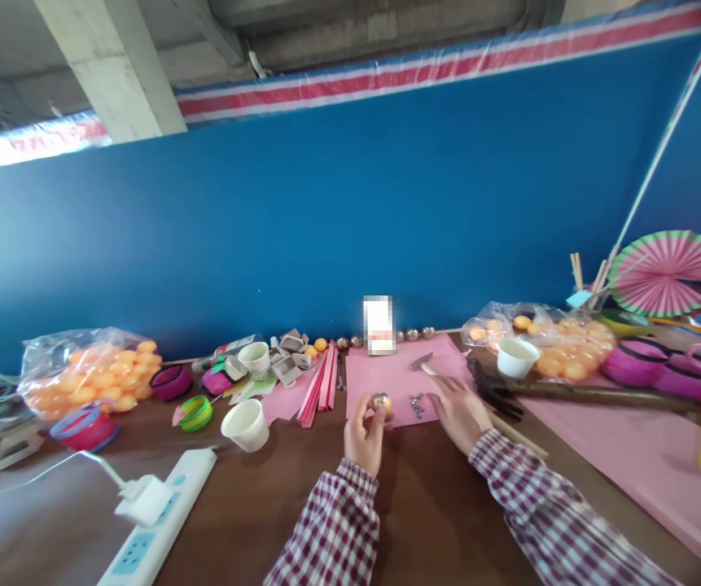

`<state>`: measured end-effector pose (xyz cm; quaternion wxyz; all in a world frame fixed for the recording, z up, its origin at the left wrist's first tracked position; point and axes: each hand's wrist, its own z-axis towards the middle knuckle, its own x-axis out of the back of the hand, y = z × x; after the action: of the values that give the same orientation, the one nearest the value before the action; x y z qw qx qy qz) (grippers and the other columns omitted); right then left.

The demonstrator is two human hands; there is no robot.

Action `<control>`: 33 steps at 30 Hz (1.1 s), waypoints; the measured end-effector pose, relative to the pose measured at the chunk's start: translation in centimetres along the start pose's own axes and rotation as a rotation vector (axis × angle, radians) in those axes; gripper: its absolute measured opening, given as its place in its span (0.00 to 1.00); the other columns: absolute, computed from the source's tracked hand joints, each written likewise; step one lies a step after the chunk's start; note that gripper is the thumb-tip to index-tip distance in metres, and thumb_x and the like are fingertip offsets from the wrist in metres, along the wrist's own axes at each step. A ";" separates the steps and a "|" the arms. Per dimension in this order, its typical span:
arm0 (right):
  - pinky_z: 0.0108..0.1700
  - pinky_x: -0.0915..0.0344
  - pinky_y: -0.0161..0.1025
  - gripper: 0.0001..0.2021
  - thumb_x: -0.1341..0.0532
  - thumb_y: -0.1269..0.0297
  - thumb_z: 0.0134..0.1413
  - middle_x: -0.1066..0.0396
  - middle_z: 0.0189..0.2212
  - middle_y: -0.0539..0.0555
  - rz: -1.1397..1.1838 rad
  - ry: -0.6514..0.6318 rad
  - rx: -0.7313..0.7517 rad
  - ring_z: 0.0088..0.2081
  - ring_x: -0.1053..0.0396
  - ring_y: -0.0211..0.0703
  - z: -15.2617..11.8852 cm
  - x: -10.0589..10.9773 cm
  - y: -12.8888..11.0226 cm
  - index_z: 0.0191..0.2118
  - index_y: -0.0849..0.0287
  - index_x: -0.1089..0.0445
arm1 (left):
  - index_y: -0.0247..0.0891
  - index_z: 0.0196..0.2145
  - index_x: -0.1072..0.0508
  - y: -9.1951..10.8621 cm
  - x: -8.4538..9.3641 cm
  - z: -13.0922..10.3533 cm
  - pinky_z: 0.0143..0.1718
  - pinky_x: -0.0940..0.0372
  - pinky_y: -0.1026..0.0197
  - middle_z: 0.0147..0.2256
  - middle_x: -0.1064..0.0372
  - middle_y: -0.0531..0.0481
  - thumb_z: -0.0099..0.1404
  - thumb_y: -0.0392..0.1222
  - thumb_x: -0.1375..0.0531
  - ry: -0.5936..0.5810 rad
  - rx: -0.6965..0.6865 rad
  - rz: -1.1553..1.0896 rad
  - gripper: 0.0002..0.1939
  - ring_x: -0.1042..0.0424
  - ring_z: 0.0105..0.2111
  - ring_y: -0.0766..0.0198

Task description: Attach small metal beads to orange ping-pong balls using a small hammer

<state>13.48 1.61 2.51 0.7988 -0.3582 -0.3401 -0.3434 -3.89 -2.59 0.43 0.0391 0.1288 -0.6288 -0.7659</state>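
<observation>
Between the fingers of my left hand [363, 435] is a small orange ball [382, 402] with shiny silver covering its upper part. My right hand [461, 413] rests with fingers stretched out over the wooden handle of a small hammer-like tool [422, 361], whose metal head shows beyond the fingertips. Between the two hands, a little heap of small shiny metal pieces [416, 405] lies on a pink sheet [380, 374]. Several silver balls [411, 334] stand in a row along the sheet's back edge.
Bags of orange balls [102, 378] stand left and right. Paper cups [246, 425], pink strips [319, 387] and a power strip [160, 521] are on the left. A dark wooden stick [594, 395] and purple pouches [637, 362] lie right. A blue partition [326, 220] closes the back.
</observation>
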 end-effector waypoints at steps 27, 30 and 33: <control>0.33 0.43 0.35 0.19 0.53 0.68 0.55 0.33 0.32 0.53 -0.326 0.114 0.120 0.30 0.37 0.38 -0.6 1.4 -1.3 0.54 0.55 0.47 | 0.32 0.42 0.32 -0.9 3.2 2.8 0.27 0.37 0.66 0.30 0.30 0.47 0.46 0.43 0.39 0.254 0.039 0.265 0.24 0.33 0.25 0.68; 0.34 0.43 0.34 0.20 0.51 0.67 0.55 0.33 0.32 0.53 -0.324 0.167 0.203 0.31 0.37 0.38 -0.9 1.1 -2.1 0.54 0.56 0.48 | 0.32 0.41 0.31 -0.8 3.0 2.7 0.24 0.38 0.67 0.26 0.31 0.49 0.46 0.42 0.39 0.227 0.041 0.251 0.23 0.35 0.21 0.70; 0.32 0.43 0.34 0.20 0.51 0.69 0.54 0.34 0.31 0.52 -0.334 0.124 0.262 0.30 0.37 0.37 -1.2 0.7 -2.7 0.54 0.54 0.47 | 0.31 0.41 0.31 -0.8 2.9 2.6 0.23 0.39 0.68 0.25 0.32 0.50 0.46 0.41 0.39 0.214 0.030 0.258 0.23 0.37 0.20 0.71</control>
<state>12.06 -0.93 3.34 0.7899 -0.1680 -0.3869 -0.4451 -7.19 -0.63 -0.30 0.2020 0.1281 -0.6436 -0.7270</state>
